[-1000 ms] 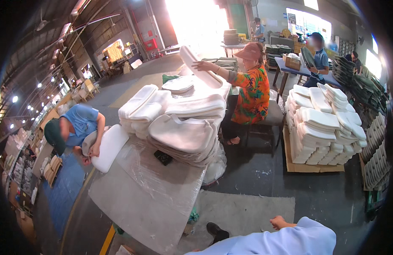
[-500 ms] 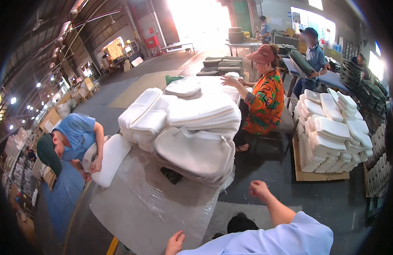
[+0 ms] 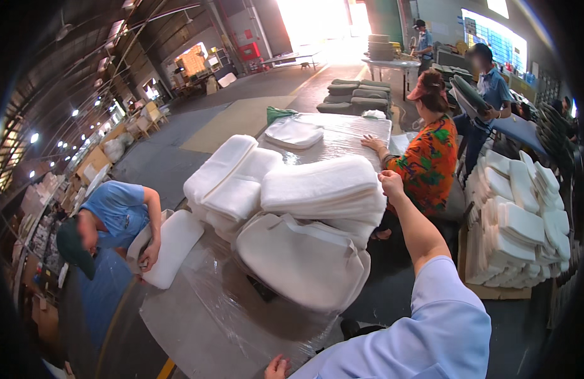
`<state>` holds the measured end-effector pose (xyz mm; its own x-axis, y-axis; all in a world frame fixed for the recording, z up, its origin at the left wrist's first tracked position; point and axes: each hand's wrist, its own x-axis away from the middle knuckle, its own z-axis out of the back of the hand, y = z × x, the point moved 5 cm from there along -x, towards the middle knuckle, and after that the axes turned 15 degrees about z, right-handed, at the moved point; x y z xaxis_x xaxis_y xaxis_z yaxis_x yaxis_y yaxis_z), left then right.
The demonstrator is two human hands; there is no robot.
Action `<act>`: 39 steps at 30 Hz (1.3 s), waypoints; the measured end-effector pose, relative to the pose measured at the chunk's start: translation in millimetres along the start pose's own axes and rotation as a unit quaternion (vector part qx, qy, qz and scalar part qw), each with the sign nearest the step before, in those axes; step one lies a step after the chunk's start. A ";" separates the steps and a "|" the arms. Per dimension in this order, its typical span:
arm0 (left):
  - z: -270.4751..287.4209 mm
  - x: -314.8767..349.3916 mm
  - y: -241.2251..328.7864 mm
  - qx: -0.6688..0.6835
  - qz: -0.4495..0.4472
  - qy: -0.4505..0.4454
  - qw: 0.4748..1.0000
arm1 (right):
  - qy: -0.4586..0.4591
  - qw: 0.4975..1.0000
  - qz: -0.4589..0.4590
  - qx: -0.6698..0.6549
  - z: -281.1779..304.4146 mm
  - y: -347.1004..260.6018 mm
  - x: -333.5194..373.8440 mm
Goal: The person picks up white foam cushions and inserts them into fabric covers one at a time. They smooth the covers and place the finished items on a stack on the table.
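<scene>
My right hand [image 3: 391, 183] reaches forward, its fingers closed on the right end of a stack of white padded sheets [image 3: 327, 183] on the table. My left hand [image 3: 277, 367], only partly in view, rests by the table's near edge with loosely bent fingers and nothing visible in it. In front of the white stack lies a pile of off-white rounded covers [image 3: 298, 259]. More folded white pads [image 3: 225, 174] sit to the left. A dark object [image 3: 261, 289] is mostly hidden beneath the covers.
Plastic film covers the table [image 3: 216, 316]. At left, a person in blue [image 3: 118, 208] bends over a white pad [image 3: 175, 249]. A person in a patterned orange shirt [image 3: 428, 158] sits at the right side. White pads are stacked on cardboard [image 3: 516, 221] at far right.
My right hand has moved forward from beside the table to the white stack. The seated person's hand has come down onto the table. The view has shifted.
</scene>
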<state>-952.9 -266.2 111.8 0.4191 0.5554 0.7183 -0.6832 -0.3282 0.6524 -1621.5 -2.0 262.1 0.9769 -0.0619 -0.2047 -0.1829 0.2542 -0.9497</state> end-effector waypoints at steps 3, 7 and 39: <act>-19.7 -11.9 8.8 0.058 0.053 -0.030 0.996 | -0.058 0.991 0.016 0.116 -17.2 11.5 -39.0; -38.1 -29.8 40.5 0.076 0.070 -0.027 0.994 | -0.049 0.979 0.042 0.191 -33.2 15.9 -57.9; -32.1 -44.8 78.8 0.166 0.083 -0.042 0.982 | -0.166 0.944 -0.102 -0.266 -56.9 -24.0 -10.5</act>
<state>-1044.7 -292.4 123.3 0.3758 0.4125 0.8298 -0.5201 -0.6472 0.5573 -1633.7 -62.4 273.6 0.9624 0.2716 -0.0033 0.0690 -0.2565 -0.9641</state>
